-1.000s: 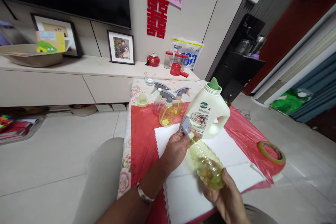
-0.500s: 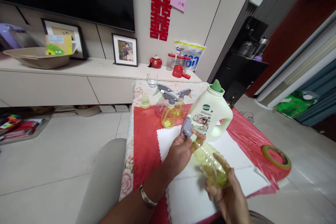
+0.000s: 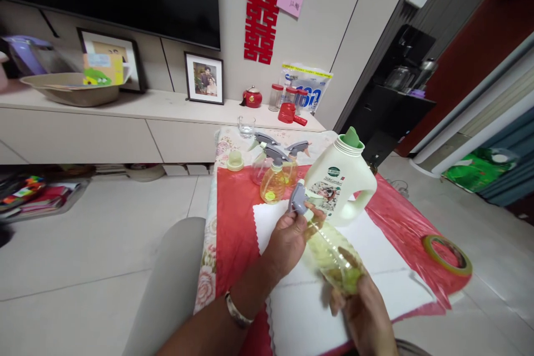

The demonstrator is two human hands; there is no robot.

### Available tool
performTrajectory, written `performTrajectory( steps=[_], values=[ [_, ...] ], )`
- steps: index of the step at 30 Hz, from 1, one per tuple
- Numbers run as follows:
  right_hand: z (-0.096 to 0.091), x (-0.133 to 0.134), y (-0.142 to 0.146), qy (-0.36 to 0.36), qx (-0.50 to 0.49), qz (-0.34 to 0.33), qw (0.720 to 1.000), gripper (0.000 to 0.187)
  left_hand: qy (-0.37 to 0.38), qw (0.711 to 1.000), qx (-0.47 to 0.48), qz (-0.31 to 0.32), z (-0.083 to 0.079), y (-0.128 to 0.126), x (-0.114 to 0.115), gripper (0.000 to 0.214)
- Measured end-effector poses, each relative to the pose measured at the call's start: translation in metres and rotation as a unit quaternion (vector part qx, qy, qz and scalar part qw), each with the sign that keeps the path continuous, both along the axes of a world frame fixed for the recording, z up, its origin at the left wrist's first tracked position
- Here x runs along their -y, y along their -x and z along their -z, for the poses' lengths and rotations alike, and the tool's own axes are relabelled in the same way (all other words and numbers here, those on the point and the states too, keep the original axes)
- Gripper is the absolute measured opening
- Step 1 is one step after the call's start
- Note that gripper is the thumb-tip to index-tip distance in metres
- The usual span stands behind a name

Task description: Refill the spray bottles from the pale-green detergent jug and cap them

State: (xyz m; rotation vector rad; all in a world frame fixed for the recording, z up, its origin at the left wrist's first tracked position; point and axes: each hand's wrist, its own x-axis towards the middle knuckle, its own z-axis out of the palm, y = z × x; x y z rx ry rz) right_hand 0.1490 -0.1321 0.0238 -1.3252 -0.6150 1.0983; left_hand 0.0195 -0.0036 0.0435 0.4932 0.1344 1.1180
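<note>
A clear yellowish spray bottle (image 3: 331, 250) with a grey trigger head (image 3: 298, 200) is tilted in front of me, its head pointing up and left. My left hand (image 3: 290, 236) is closed around the neck, just below the trigger head. The base end rests in my right hand (image 3: 361, 303), fingers wrapped about it. Right behind the held bottle stands a large pale green detergent jug (image 3: 341, 178), uncapped, with a green piece (image 3: 350, 137) in its mouth. Several similar spray bottles (image 3: 273, 182) stand upright to the left of the jug.
A white cloth (image 3: 300, 311) lies over the red sheet (image 3: 236, 222) on the table. A translucent cap (image 3: 235, 161) and a glass cup (image 3: 246, 126) sit at the far left. A tape roll (image 3: 447, 255) lies at right. Behind is a low cabinet (image 3: 183, 136) with jars and frames.
The view has shifted slightly, so the surroundings sit a little further right. Both hands keep their hold on the spray bottle, which looks nearly unchanged in tilt.
</note>
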Motion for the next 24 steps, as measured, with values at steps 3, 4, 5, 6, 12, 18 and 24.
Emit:
performTrajectory(
  steps=[3,4,5,6,12,18,24],
  values=[
    [0.007,0.0,-0.012,0.104,-0.202,-0.067,0.972,0.078,-0.041,0.999,-0.027,0.022,-0.005,0.0,0.007,0.038],
    [0.008,0.0,-0.014,0.132,-0.24,-0.09,0.958,0.074,-0.05,0.998,-0.037,0.023,-0.007,0.0,0.01,0.039],
    [0.009,0.0,-0.015,0.15,-0.269,-0.112,0.945,0.072,-0.056,0.997,-0.047,0.021,-0.008,0.0,0.012,0.04],
    [0.01,-0.001,-0.015,0.162,-0.29,-0.132,0.934,0.071,-0.063,0.996,-0.062,0.015,-0.009,0.001,0.014,0.042],
    [0.004,-0.011,-0.001,0.141,-0.278,-0.141,0.94,0.07,-0.181,0.96,-0.21,0.038,-0.02,0.013,0.024,0.063],
    [0.0,-0.012,0.006,0.091,-0.127,-0.167,0.974,0.069,-0.166,0.893,-0.39,-0.152,-0.035,0.044,0.035,0.057],
    [0.009,-0.002,-0.004,0.074,-0.093,-0.127,0.985,0.069,-0.164,0.756,-0.502,-0.386,-0.033,0.096,-0.001,0.06]
  ],
)
